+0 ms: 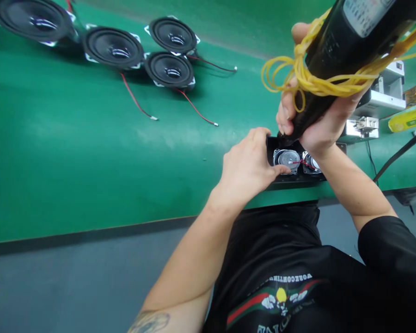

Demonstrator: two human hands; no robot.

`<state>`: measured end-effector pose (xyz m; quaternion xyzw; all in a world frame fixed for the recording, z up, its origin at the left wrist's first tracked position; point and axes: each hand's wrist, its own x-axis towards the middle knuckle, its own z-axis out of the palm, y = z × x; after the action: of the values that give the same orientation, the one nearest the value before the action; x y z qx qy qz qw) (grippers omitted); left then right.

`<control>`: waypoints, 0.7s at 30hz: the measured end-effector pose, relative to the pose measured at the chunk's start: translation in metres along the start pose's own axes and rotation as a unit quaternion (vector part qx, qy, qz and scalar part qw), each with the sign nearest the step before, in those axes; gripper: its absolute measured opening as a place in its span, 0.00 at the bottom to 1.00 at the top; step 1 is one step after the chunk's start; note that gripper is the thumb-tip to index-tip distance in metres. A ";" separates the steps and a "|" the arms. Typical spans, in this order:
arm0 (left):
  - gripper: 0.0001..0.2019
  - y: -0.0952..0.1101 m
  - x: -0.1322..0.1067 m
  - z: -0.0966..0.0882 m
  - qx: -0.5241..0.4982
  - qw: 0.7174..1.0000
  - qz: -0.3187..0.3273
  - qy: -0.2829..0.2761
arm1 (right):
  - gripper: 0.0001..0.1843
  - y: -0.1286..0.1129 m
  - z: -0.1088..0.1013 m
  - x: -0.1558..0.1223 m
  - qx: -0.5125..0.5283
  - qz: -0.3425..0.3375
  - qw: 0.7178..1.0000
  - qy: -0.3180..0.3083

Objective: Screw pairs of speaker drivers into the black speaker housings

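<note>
My right hand [326, 125] is wrapped round a black electric screwdriver [327, 58], which has a yellow cord looped about its body. The tool tilts, its lower end at the far edge of a black speaker housing [271, 144]; the bit's tip is too dark to make out. My left hand [246, 159] grips the housing's left end, thumb on the near side by a speaker and fingers at the far side. Inside sit a round speaker [286, 160] and a second speaker [312, 162], backs up, with red wires between them. My right forearm partly hides the second.
Several black speakers [113, 47] lie cone up at the back left of the green table [100, 152], their red-black leads trailing. To the right stand a metal device [365, 127], a yellow packet [409, 119] and a black cable [402, 150]. The table's front edge runs before me.
</note>
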<state>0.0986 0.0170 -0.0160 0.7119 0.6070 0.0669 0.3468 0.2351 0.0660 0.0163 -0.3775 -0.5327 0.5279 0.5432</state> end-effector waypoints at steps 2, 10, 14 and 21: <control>0.39 0.000 0.001 0.000 0.001 1.000 -0.003 0.001 | 0.58 -0.001 0.003 0.001 -0.006 -0.003 1.000 -0.006; 0.38 0.000 0.002 -0.001 0.018 1.000 0.001 0.001 | 0.53 0.003 0.001 0.006 0.026 0.001 0.998 -0.054; 0.39 -0.001 0.002 0.000 0.013 1.000 0.006 0.002 | 0.56 0.008 0.002 0.007 0.035 -0.016 0.998 -0.055; 0.39 -0.002 0.002 0.000 0.004 1.000 0.015 0.009 | 0.55 0.008 0.004 0.006 0.037 -0.004 0.999 -0.038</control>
<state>0.0976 0.0187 -0.0180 0.7217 0.5997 0.0755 0.3375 0.2293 0.0729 0.0107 -0.3350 -0.5343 0.5590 0.5384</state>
